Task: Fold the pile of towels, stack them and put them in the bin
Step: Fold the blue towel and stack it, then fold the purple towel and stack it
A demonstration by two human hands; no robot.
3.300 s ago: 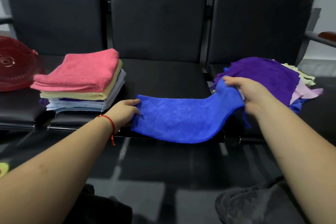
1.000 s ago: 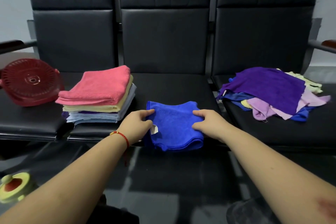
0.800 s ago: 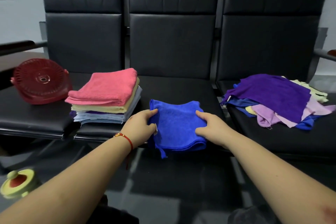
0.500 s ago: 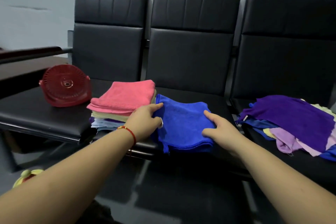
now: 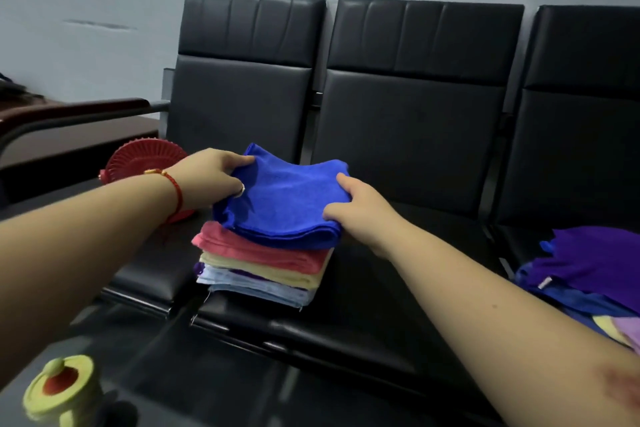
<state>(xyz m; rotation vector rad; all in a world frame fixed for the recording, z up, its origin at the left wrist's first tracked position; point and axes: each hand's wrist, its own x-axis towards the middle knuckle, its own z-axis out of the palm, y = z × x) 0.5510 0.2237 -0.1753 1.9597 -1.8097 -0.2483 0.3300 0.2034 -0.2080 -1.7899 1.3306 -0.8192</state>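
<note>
Grip: left hand (image 5: 214,177) and right hand (image 5: 360,211) pinch folded blue towel (image 5: 287,204) over stack (image 5: 263,267)
Left: unfolded pile (image 5: 595,267) at seat's right edge, binning

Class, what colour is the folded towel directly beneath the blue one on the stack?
Pink towel, seen in the head view.

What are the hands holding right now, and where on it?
The folded blue towel: left hand grips its left edge, right hand its right edge.
</note>
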